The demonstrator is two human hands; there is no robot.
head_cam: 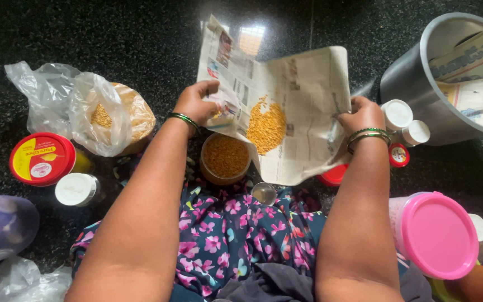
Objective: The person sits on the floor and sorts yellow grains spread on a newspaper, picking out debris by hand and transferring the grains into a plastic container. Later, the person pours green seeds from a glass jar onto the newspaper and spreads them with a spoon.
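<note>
A sheet of newspaper point(303, 84) is held up between both hands, folded into a trough with a heap of yellow lentils point(266, 126) in its crease. My left hand point(195, 100) pinches the sheet's left edge, and my right hand point(363, 114) grips its right edge. Green bangles sit on both wrists. Just below the paper's lower left corner stands an open round jar point(226, 158), nearly full of the same yellow lentils. A small steel cup point(264, 193) rests on my floral-clothed lap beneath the paper.
On the dark floor to the left lie a plastic bag of grain point(115, 114), a red-lidded tin point(42, 158) and a white-capped jar point(76, 189). On the right stand a grey bucket holding newspapers point(420, 78), white-capped bottles point(398, 116) and a pink-lidded container point(437, 234).
</note>
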